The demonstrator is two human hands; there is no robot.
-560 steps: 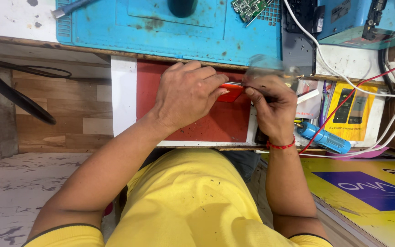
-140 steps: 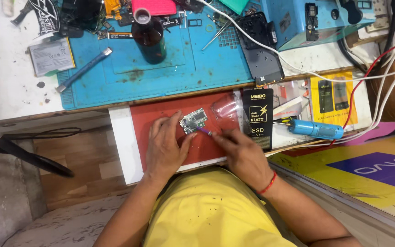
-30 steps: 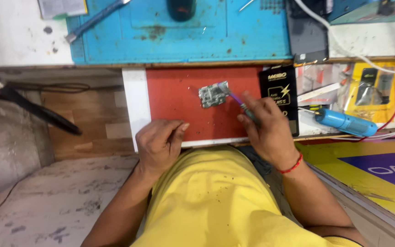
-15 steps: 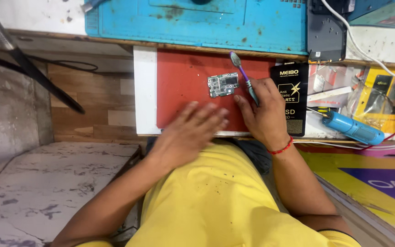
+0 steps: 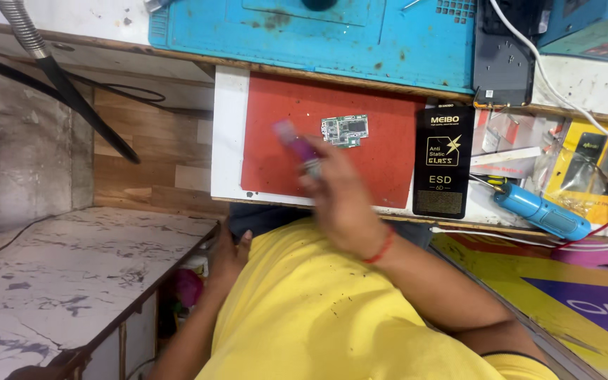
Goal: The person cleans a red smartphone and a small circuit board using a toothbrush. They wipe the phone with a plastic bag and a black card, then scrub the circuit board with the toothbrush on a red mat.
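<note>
Purple brush (image 5: 291,139) had swung left of the circuit board (image 5: 345,131), gripped by the right hand (image 5: 339,190); left hand (image 5: 228,248) had dropped off, grip unclear.

Cluttered white workbench (image 5: 585,84), wood-panelled wall (image 5: 142,141)

A matt red mat (image 5: 283,151) is lying beside a glossy black packet (image 5: 444,165), a bare circuit board (image 5: 345,131) is showing metal, and the plastic brush (image 5: 295,146) is looking smooth.
</note>
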